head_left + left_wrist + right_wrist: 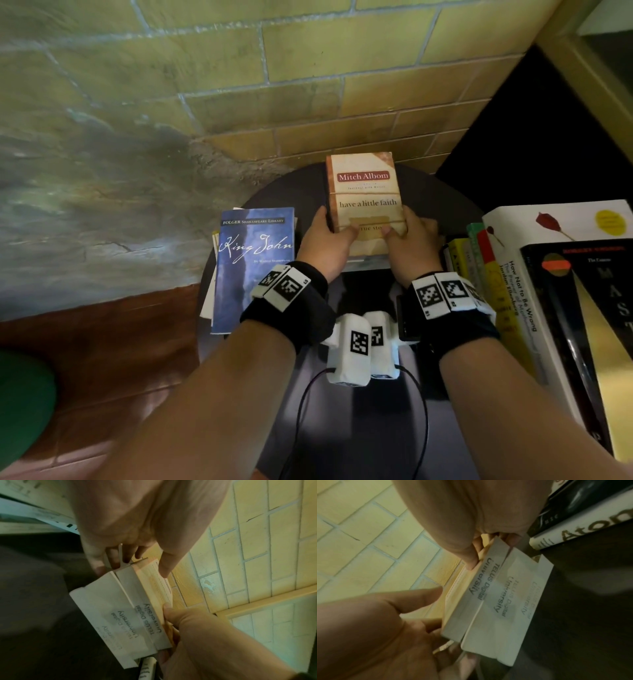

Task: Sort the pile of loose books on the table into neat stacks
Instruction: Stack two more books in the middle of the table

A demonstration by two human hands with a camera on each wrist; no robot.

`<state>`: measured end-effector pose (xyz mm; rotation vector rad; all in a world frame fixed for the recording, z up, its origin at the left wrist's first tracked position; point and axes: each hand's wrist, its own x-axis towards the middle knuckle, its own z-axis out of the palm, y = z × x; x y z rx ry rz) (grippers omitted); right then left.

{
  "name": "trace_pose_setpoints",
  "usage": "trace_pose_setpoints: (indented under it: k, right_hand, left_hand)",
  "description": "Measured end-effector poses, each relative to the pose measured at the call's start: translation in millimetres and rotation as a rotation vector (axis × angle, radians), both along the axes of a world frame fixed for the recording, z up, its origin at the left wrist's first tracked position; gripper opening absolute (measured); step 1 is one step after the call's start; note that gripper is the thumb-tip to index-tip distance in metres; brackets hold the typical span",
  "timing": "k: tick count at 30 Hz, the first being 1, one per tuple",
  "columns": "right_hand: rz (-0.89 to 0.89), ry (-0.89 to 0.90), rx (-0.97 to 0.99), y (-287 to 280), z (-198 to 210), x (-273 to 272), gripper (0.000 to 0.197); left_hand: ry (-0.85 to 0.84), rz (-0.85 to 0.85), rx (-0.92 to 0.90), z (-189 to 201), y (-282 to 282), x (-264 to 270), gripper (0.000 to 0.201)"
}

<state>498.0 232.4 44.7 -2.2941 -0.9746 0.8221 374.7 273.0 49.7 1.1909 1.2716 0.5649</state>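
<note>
A tan paperback, "have a little faith" (364, 192), tops a small stack of books on the dark round table (291, 195). My left hand (337, 236) grips the stack's left side, thumb on the cover. On the right side my right hand (404, 233) grips it the same way. In the left wrist view the stack (142, 601) shows three stamped page edges, with the left thumb (164, 568) on the top cover. In the right wrist view the stack (488, 601) shows the same edges, slightly out of line, under the right thumb (469, 557).
A blue "King John" book (253, 267) lies on other books left of the stack. A pile with a white book (548, 240), a black one (589, 308) and yellow and green ones (469, 253) fills the right side. A brick wall (308, 102) stands close behind the table.
</note>
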Motion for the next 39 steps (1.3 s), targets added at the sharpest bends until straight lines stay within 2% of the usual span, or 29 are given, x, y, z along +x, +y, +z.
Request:
trace_pose_setpoints:
  k: [7, 20, 23, 25, 27, 29, 31, 33, 35, 37, 39]
  right_hand:
    - [0.028, 0.156, 0.058, -4, -1, 2, 0.043]
    - [0.021, 0.253, 0.100, -5, -8, 2, 0.046]
    - [0.011, 0.277, 0.110, -5, -6, 3, 0.046]
    - [-0.026, 0.315, 0.115, -6, -1, 3, 0.055]
    - [-0.047, 0.263, 0.140, -10, 5, 0, 0.064]
    - [-0.025, 0.124, 0.228, -22, 16, -3, 0.060]
    - [0.040, 0.030, 0.375, -36, 26, -12, 0.049]
    - [0.151, 0.059, 0.442, -46, 29, -25, 0.037]
    - [0.274, 0.157, 0.400, -51, 23, -42, 0.028]
    - [0.353, 0.278, 0.307, -50, 17, -61, 0.025]
    - [0.406, 0.352, 0.134, -46, 15, -77, 0.037]
  left_hand:
    - [0.036, -0.051, -0.030, -10, 0, -4, 0.040]
    - [0.031, -0.065, -0.070, -17, 3, -3, 0.044]
    - [0.033, -0.092, -0.090, -7, 7, -4, 0.045]
    - [0.044, -0.071, -0.067, 7, 9, -7, 0.051]
    - [-0.024, 0.003, -0.046, 20, 10, -19, 0.061]
    - [-0.135, 0.093, -0.049, 34, 6, -43, 0.054]
    - [-0.191, 0.193, -0.021, 41, 0, -78, 0.037]
    - [-0.137, 0.341, 0.063, 36, -3, -113, 0.027]
    - [0.019, 0.440, 0.121, 25, -5, -139, 0.027]
    - [0.175, 0.390, 0.103, 17, -11, -151, 0.015]
    - [0.185, 0.202, -0.001, 7, -20, -156, 0.012]
